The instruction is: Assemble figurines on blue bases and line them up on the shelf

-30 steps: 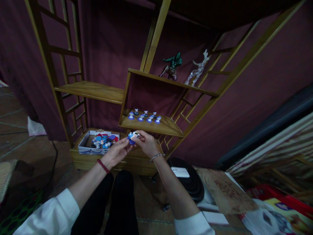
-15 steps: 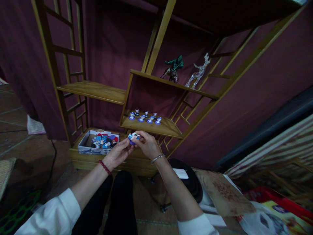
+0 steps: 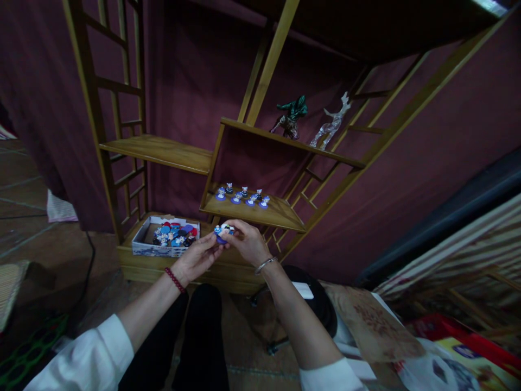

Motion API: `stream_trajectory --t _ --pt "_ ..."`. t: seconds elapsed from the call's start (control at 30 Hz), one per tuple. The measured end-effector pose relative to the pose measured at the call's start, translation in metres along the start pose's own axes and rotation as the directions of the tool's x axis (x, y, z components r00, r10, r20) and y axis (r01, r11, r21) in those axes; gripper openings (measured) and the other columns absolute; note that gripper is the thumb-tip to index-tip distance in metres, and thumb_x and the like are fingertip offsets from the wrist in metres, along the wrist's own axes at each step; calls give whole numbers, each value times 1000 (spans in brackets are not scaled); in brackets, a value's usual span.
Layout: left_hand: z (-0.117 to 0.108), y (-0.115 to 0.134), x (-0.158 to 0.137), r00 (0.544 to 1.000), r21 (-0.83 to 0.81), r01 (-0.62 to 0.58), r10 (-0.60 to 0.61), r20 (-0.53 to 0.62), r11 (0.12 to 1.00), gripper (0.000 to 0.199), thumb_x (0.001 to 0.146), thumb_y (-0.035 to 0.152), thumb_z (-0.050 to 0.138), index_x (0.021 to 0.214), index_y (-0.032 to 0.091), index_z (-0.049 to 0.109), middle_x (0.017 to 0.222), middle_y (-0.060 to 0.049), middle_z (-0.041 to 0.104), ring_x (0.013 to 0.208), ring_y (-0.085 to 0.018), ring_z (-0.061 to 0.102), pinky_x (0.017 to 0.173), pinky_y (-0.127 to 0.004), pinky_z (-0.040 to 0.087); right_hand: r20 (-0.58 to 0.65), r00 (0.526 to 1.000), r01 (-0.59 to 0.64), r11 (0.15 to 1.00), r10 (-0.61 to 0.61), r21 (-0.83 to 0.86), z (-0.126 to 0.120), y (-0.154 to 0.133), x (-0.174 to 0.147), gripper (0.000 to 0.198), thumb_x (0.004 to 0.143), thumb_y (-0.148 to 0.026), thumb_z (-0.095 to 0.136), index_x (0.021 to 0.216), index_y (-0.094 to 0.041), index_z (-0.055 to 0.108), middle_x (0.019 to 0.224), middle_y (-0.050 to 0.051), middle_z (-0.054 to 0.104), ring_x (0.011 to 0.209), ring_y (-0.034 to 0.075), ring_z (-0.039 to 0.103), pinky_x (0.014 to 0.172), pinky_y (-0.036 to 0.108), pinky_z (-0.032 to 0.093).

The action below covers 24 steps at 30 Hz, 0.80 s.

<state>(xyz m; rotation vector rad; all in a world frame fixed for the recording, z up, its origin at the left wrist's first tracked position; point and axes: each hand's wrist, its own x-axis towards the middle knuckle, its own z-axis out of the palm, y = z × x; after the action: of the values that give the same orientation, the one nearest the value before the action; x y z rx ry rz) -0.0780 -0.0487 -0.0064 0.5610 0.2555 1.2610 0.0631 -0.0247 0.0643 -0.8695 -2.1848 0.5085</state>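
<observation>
Between my two hands is a small blue-and-white figurine (image 3: pixel 222 232) with a purple base. My left hand (image 3: pixel 199 255) pinches it from the left, while the fingers of my right hand (image 3: pixel 249 240) close on its right side. Beyond them, several similar figurines (image 3: pixel 251 200) stand in two rows on a wooden shelf (image 3: pixel 280 216), the front ones on purple bases, the back ones on dark bases. Left of my hands, an open box (image 3: pixel 140 248) holds a jumble of small figurines (image 3: pixel 173 234) in blue, red, white and black.
On the upper shelf stand a dark green figure (image 3: pixel 293 115) and a clear deer statue (image 3: pixel 331 124). A bare shelf board (image 3: pixel 158 151) is at left. Below right are a black round stool (image 3: pixel 321 309), a cardboard sheet (image 3: pixel 372 320) and plastic bags (image 3: pixel 427 364).
The view has shifted slightly. Both hands keep the figurine at nearly the same place, and the shelf and the box stay as they were.
</observation>
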Motion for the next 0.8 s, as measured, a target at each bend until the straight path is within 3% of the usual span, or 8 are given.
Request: stream_trajectory --t 0.5,0.8 --pt "-1 -1 -1 1000 -21 6 -6 -15 1000 11 73 16 59 82 9 63 86 -7 63 79 -14 60 69 -18 49 59 994 92 996 -93 21 -4 4 3 19 76 -29 55 92 -21 58 85 1 58 77 11 53 69 21 43" --pt "1 -2 1 999 -2 -11 11 -40 1000 8 71 14 61 78 10 63 81 -5 64 75 -12 60 68 -17 48 -6 1000 -6 995 5 -98 -1 -4 -2 18 77 -28 53 93 -20 58 84 1 59 73 11 54 68 22 43"
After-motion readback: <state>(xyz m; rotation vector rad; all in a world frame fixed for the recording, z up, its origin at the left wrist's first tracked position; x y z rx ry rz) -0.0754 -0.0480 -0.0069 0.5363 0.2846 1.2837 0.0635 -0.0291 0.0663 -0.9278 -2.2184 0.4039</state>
